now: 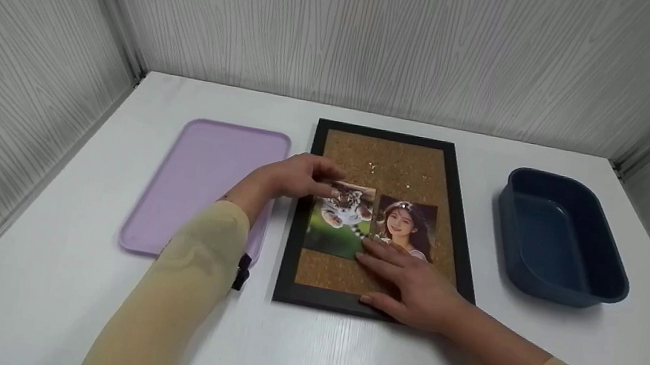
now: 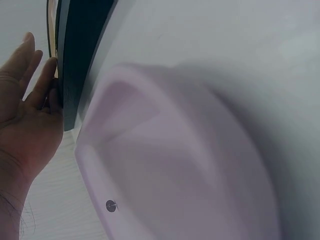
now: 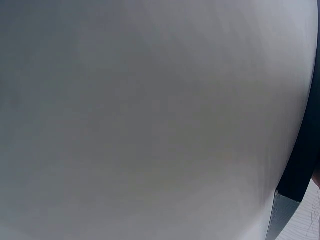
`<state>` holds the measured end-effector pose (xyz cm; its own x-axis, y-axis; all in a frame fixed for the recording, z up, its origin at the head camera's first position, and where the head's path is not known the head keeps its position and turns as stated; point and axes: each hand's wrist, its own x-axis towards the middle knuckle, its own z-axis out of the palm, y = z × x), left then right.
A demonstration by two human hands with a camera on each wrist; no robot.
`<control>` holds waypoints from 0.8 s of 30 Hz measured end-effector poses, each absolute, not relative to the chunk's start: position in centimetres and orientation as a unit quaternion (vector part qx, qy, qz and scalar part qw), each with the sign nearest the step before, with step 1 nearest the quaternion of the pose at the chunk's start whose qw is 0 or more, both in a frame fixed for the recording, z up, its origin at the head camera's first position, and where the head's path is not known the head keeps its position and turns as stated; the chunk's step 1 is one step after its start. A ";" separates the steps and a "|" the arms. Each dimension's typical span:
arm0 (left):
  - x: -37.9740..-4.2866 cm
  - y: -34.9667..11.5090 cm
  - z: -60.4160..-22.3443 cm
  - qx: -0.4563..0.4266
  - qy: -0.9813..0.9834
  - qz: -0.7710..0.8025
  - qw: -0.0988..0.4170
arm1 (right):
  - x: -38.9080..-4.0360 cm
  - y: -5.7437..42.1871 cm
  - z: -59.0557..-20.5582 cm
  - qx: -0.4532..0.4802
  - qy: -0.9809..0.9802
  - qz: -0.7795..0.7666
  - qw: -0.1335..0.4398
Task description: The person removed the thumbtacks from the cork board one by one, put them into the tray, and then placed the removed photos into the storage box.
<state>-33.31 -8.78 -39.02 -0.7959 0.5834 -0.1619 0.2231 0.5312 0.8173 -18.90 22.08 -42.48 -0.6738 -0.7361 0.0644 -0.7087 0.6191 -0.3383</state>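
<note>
A corkboard with a black frame (image 1: 460, 241) lies on the table. Two photos lie side by side on its cork: a tiger cub photo (image 1: 337, 239) at left and a portrait photo (image 1: 411, 222) at right. My left hand (image 1: 300, 176) reaches over the frame's left side, thumb at the tiger photo's upper left corner and fingers over the cork above it. My right hand (image 1: 412, 282) rests with spread fingers at the board's lower part, fingertips on the tiger photo's lower right corner, overlapping the portrait's bottom edge. In the left wrist view the left hand's fingers (image 2: 22, 65) lie loosely extended beside the frame.
To the left is a shallow purple tray (image 1: 227, 163), partly under the left forearm. A deep dark blue container (image 1: 561, 251) stands at the right. Pale wood-grain panels (image 1: 381, 39) wall in the white table (image 1: 277, 352) at the back and sides.
</note>
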 end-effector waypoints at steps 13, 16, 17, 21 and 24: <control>-33.4 -8.9 -39.1 0.235 0.849 0.424 0.210 | -18.8 22.0 -42.1 -0.396 0.902 -0.166 0.047; -33.3 -8.8 -39.0 0.229 0.850 0.425 0.212 | -18.8 22.0 -42.2 -0.394 0.902 -0.167 0.050; -33.3 -8.8 -39.0 0.227 0.851 0.424 0.212 | -18.8 22.0 -42.2 -0.395 0.902 -0.167 0.048; -33.3 -8.7 -39.1 0.222 0.847 0.433 0.215 | -18.8 22.1 -42.3 -0.399 0.900 -0.169 0.039; -33.3 -8.6 -39.2 0.216 0.843 0.443 0.216 | -18.8 22.1 -42.4 -0.406 0.897 -0.172 0.026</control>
